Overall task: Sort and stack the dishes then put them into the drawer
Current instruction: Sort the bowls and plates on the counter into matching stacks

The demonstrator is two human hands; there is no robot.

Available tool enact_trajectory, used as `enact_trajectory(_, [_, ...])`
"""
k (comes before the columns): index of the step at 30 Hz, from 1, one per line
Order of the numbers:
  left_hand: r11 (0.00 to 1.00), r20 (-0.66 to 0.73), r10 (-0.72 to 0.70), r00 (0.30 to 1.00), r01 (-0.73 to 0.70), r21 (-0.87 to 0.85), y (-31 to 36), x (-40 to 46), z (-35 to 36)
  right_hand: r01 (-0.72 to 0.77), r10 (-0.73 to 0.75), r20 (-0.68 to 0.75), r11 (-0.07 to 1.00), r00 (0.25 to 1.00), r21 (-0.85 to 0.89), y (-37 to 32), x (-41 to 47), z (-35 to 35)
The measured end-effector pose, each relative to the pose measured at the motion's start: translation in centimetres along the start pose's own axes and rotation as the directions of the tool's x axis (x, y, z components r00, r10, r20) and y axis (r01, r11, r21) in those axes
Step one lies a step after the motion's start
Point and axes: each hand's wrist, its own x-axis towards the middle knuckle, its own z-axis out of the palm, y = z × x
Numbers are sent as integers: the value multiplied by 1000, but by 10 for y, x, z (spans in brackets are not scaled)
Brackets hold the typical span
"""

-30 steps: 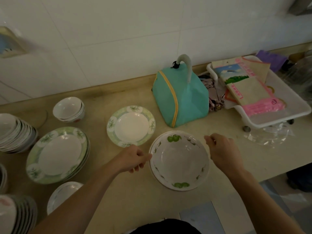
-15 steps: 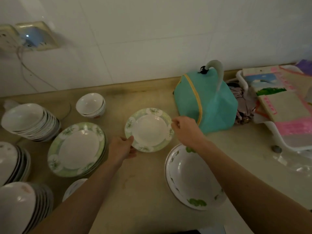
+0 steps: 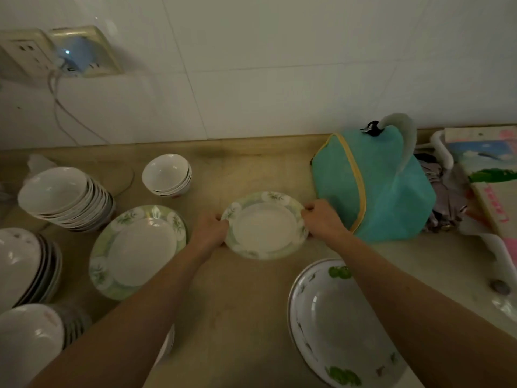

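Note:
A small green-rimmed plate (image 3: pixel 264 226) lies on the beige counter (image 3: pixel 243 298). My left hand (image 3: pixel 211 229) grips its left rim and my right hand (image 3: pixel 321 219) grips its right rim. To the left sits a stack of larger green-rimmed plates (image 3: pixel 137 249). A big white bowl with green fruit prints (image 3: pixel 338 331) rests at the front right, partly under my right forearm. Behind are a small stack of white bowls (image 3: pixel 167 175) and a taller tilted stack of bowls (image 3: pixel 64 197).
A teal zip bag (image 3: pixel 372 186) stands just right of the held plate. A white tray with packets (image 3: pixel 486 175) fills the far right. More dish stacks (image 3: pixel 25 267) crowd the left edge. A wall socket with a cable (image 3: pixel 70 54) hangs above.
Both hands left the big fruit-print bowl and moved back to the small green-rimmed plate, closing on its two sides. The view swung left.

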Motion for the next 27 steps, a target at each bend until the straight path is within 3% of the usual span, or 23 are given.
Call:
enact_trajectory(7, [975, 93, 6, 996, 15, -220, 61, 1, -49, -107, 86, 76, 931, 993, 348, -50, -6, -40])
enact_trajectory(15, [969, 92, 23, 996, 0, -249, 64, -35, -116, 20, -89, 125, 882, 988, 470, -95, -46, -26])
enact_trajectory(21, [994, 7, -12, 1000, 12, -108, 21, -59, -185, 90, -208, 234, 898, 950, 432, -122, -65, 29])
enact_trajectory(27, [990, -113, 51, 992, -35, 136, -29, -61, -232, 158, -258, 273, 927, 927, 341, -139, -80, 97])
